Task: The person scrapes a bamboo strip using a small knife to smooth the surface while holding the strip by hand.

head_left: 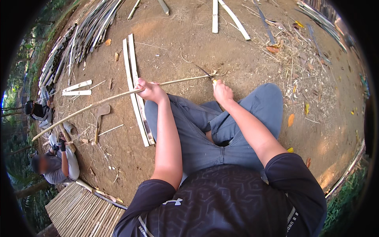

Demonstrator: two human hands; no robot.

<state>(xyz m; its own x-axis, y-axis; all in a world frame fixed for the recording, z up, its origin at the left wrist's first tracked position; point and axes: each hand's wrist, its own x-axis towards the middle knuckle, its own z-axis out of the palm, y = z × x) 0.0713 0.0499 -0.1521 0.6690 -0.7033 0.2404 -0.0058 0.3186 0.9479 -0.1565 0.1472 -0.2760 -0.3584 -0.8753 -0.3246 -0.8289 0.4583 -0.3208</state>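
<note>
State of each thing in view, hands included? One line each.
Strip: held, unbroken
Knife: unsheathed, blade at the strip's end
Left hand: closed on the strip
Right hand: closed on the knife
Long slats: lying loose, side by side
Broad-bladed tool: lying unheld

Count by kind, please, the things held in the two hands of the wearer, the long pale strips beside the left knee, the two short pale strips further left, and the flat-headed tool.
Long thin rod, in left hand: 1
Knife, in right hand: 1
Long pale strips: 2
Short pale strips: 2
Flat-headed tool: 1
Total: 7
</note>
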